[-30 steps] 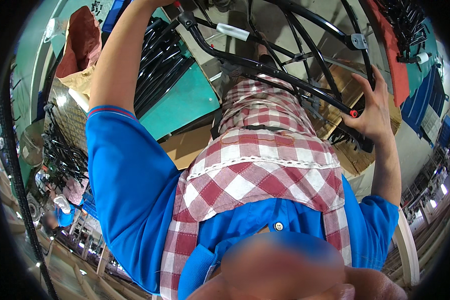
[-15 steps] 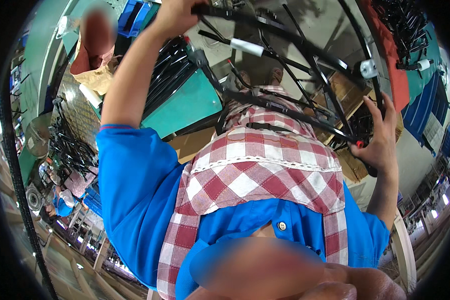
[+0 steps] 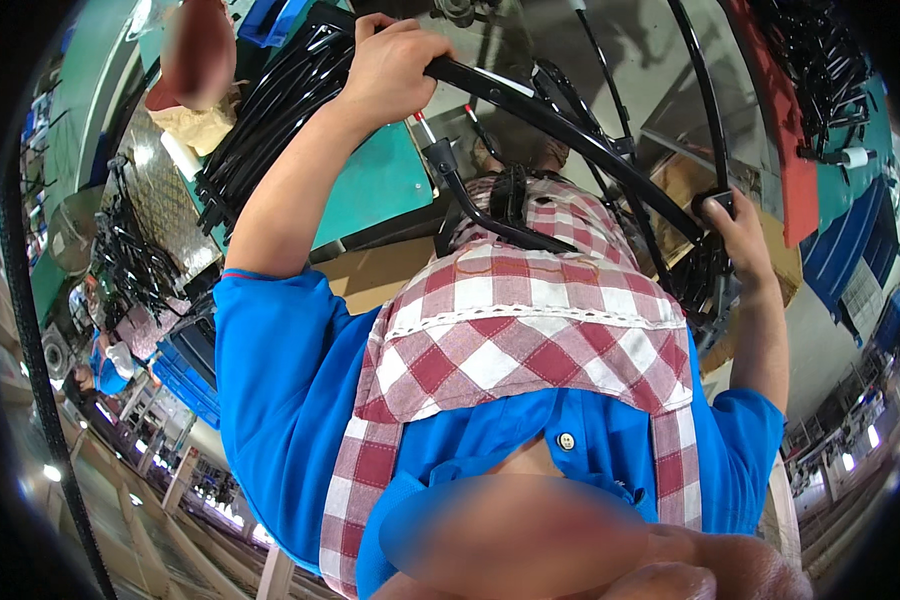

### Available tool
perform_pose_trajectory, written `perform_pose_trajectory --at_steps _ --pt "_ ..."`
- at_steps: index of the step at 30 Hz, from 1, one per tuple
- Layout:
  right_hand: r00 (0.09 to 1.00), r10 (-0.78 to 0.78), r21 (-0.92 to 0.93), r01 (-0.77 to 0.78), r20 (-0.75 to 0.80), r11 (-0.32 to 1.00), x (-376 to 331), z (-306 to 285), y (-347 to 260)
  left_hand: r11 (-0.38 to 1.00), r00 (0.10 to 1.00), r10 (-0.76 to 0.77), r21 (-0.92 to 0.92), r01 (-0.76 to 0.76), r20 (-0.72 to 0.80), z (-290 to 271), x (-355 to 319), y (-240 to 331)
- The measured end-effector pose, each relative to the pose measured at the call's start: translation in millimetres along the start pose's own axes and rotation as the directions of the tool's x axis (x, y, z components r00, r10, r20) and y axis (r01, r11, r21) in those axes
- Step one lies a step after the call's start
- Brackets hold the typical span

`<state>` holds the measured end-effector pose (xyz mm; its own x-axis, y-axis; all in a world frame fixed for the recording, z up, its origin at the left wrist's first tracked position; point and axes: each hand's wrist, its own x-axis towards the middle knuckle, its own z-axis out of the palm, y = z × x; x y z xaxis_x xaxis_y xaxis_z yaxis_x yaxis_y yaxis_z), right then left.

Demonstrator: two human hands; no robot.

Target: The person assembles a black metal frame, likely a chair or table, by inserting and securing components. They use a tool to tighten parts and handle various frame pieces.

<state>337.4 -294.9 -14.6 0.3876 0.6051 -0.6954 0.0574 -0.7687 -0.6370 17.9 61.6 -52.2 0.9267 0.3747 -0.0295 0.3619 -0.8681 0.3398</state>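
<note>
So the biggest thing here is the black tubular frame (image 3: 590,145), slung at a slant in front of the person's legs, its thick tube running from upper left down to the right, with a hand at each end. Green bench (image 3: 375,185) is next, off to the left under the left forearm. Over on the right there's a long red panel (image 3: 785,160), just outside the right hand, with black parts (image 3: 815,70) heaped behind it. A thick bundle of black tubes (image 3: 270,110) crowds right up behind the left wrist, so not much elbow room on that side. Cardboard box (image 3: 380,275) sits low, between bench and apron.

Hands: left hand (image 3: 395,65) is up high, knuckles on top, grip clamped around the thick tube's upper end. Right hand (image 3: 738,230) is lower, elbow bent, thumb across the dark joint where tubes meet; grip's closed on the frame there, though most of its fingers are hidden. Smallest bit: a red tip (image 3: 418,116) near the bench edge.
</note>
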Motion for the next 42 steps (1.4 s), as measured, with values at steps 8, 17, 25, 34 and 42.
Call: perform_pose_trajectory --at_steps 8,17,25,34,42 --pt "0.974 -0.152 -0.112 0.134 -0.168 0.985 2 36 -4 0.959 0.99 0.003 -0.281 0.038 0.144 -39 50 -91" --pt "0.946 -0.122 -0.228 0.053 -0.3 0.972 -36 44 2 0.932 0.927 -0.363 0.025 0.362 0.096 16 110 -155" --pt "0.942 -0.031 -0.204 -0.04 -0.334 0.978 -51 50 -9 0.88 0.876 -0.471 -0.014 0.474 0.103 9 96 -126" --pt "0.953 -0.02 -0.188 -0.04 -0.302 0.981 -45 54 -3 0.872 0.886 -0.462 -0.164 0.462 0.038 18 100 -135" --pt "0.966 -0.032 -0.252 -0.035 -0.255 0.967 -35 57 2 0.661 0.957 -0.289 -0.725 0.192 -0.01 26 83 -158"
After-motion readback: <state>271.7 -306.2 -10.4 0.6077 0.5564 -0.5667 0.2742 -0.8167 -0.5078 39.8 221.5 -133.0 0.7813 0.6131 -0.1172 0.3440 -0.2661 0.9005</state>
